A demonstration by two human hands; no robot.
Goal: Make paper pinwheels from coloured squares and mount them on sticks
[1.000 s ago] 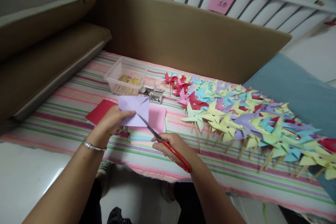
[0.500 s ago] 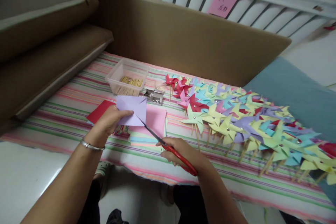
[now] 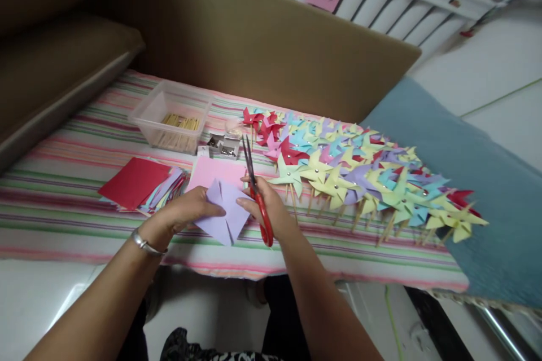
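Observation:
A square of purple paper [image 3: 226, 211] with slits cut in from its corners is pinched at its left side by my left hand [image 3: 195, 208]. My right hand [image 3: 269, 206] holds red-handled scissors [image 3: 263, 208], the dark blades pointing up and away from the paper. The thumb of that same hand touches the purple sheet's right edge. Under and behind the sheet lies a stack of paper with pink [image 3: 215, 172] on top. To the left is a pile of cut paper with a red square [image 3: 138, 182] uppermost.
Many finished paper pinwheels on sticks [image 3: 336, 186] cover the right of the striped cloth [image 3: 55, 203]. Behind my hands stand a clear plastic tub [image 3: 148, 118] of short sticks and a small box of metal fasteners [image 3: 224, 146]. A brown board [image 3: 254, 45] walls off the back.
The scissors have come away from the purple paper and swung upright. The sheet has been turned, and my right hand has moved up to its edge. The view has shifted to the right.

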